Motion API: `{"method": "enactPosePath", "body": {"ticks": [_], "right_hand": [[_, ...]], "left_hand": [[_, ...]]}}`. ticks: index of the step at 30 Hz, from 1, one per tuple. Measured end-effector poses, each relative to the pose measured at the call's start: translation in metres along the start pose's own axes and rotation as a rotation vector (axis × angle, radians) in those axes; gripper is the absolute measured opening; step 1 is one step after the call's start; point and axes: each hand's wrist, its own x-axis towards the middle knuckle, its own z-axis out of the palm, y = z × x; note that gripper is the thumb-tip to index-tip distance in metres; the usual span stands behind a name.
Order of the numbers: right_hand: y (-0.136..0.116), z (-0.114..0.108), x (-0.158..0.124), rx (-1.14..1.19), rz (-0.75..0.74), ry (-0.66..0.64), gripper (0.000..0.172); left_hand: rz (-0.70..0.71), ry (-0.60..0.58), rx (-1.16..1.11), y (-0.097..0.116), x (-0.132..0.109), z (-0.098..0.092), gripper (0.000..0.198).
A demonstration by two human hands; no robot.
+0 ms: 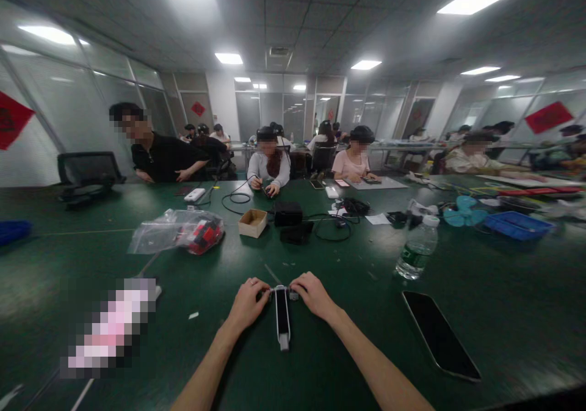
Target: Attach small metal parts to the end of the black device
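Note:
A slim device [282,319] with a white frame, a long black middle and a pale grey block at its near end lies on the green table [339,362] in front of me. Small grey parts stick out on both sides of its far end. My left hand [250,301] pinches the part on the left with thumb and fingers. On the right, my right hand [314,295] is closed in the same way at a small grey piece [293,295]. The fingertips partly cover these side parts, and the device's exact kind is unclear.
A black phone [442,336] and a water bottle [417,249] stand to the right. Beyond are a small open box [253,223], a plastic bag [160,231] with red-and-black contents, cables and a blue tray [519,225]. A blurred pink item [112,325] lies left. People sit across the table.

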Motion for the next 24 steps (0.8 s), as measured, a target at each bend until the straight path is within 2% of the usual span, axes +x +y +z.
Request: {"method": "enactPosePath", "body": {"ticks": [5,18,24], "right_hand": [[0.004,0.005,0.001,0.013,0.033,0.062,0.022],[0.006,0.005,0.000,-0.029,0.007,0.051,0.036],[0.013,0.006,0.001,0.001,-0.007,0.122,0.036]], "left_hand": [[0.008,-0.011,0.005,0.000,0.001,0.001,0.023],[0.016,-0.011,0.019,0.003,0.000,-0.001,0.022],[0.012,-0.026,0.029,0.003,0.001,-0.002,0.024]]}}
